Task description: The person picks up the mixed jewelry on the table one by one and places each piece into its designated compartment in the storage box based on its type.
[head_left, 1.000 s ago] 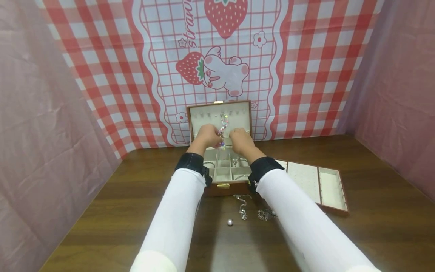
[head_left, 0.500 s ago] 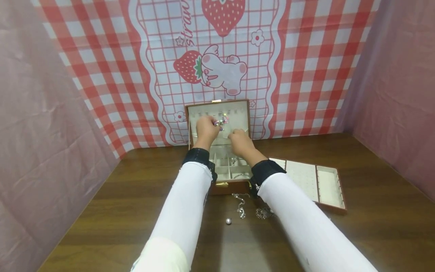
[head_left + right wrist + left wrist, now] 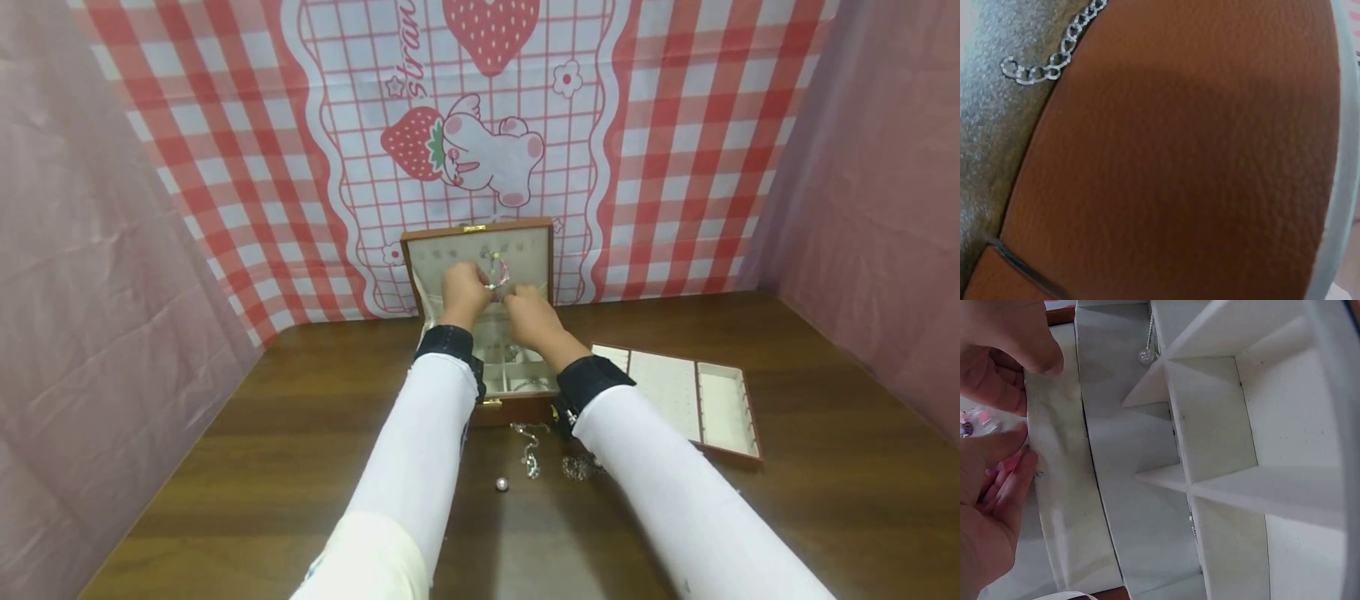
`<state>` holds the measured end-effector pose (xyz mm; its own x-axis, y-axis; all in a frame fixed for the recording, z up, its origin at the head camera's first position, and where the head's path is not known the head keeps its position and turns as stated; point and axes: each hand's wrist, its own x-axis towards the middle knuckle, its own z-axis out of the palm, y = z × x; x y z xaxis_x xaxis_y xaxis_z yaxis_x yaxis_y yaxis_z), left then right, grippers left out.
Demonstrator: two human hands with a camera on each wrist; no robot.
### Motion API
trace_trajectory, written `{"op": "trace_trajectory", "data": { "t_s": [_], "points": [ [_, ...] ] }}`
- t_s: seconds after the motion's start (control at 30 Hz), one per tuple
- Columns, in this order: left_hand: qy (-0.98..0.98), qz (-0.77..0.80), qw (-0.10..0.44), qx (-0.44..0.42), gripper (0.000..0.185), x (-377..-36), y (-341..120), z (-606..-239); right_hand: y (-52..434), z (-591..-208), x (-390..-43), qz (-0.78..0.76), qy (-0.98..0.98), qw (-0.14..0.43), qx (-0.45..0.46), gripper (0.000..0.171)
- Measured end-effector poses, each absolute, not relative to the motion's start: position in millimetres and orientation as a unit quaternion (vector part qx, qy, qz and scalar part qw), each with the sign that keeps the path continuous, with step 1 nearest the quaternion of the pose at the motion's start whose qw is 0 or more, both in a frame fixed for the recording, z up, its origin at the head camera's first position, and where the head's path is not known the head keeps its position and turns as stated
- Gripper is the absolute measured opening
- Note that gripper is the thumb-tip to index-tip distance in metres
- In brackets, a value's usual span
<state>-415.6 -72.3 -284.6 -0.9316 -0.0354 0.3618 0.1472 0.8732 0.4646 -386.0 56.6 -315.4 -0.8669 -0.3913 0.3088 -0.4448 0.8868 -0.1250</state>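
Both hands are up at the open lid of the jewelry box (image 3: 525, 407), working on one sparkly little piece. Left hand (image 3: 463, 292) has its fingers curled in and is pinching a beaded bracelet (image 3: 496, 271) with pink and clear stones, which hangs right at its fingertips, against the cream lining of the lid (image 3: 450, 254). Right hand (image 3: 527, 310) sits just beside it, fingers bent in toward the same bracelet, but from the head view I honestly can't tell if it's actually gripping it or only touching.

Left wrist cam shows the left hand (image 3: 991, 425) up close: thumb and fingers narrow, nearly closed together, with a blurry bit of the pink beads (image 3: 975, 422) peeking between them. Just past the fingertips are the white dividers of the box compartments (image 3: 1210, 425), and a small clear bead on a chain (image 3: 1146, 355) sits in one of them.

Right wrist cam is mostly brown leatherette from the box side, plus a silver chain (image 3: 1054, 59) lying beside it.

Below the wrists, on the wooden table (image 3: 262, 467), there's a loose pearl (image 3: 502, 484) and a few silver chains (image 3: 532, 454). The removable tray (image 3: 690, 400) lies well off to the right of the right hand.
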Motion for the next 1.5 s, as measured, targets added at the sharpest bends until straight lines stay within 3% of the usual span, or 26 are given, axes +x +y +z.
{"op": "trace_trajectory", "data": {
  "t_s": [0.2, 0.6, 0.9, 1.23, 1.5],
  "points": [
    [-0.951, -0.264, 0.153, -0.042, 0.035, -413, -75, -279, 58, -316, -390, 0.115, -0.964, 0.113, 0.21, 0.045],
    [-0.962, -0.196, 0.17, -0.086, 0.017, -410, -73, -268, 59, -315, -392, 0.12, -0.958, 0.129, 0.228, 0.035],
    [-0.971, -0.111, 0.183, -0.103, 0.016, -414, -70, -277, 58, -313, -389, 0.127, -0.955, 0.138, 0.23, 0.039],
    [-0.988, -0.085, 0.066, -0.112, 0.015, -414, -65, -288, 61, -316, -390, 0.126, -0.954, 0.142, 0.233, 0.03],
    [-0.992, -0.083, 0.013, -0.094, 0.023, -408, -64, -289, 61, -319, -395, 0.116, -0.955, 0.135, 0.238, 0.027]
  ]
}}
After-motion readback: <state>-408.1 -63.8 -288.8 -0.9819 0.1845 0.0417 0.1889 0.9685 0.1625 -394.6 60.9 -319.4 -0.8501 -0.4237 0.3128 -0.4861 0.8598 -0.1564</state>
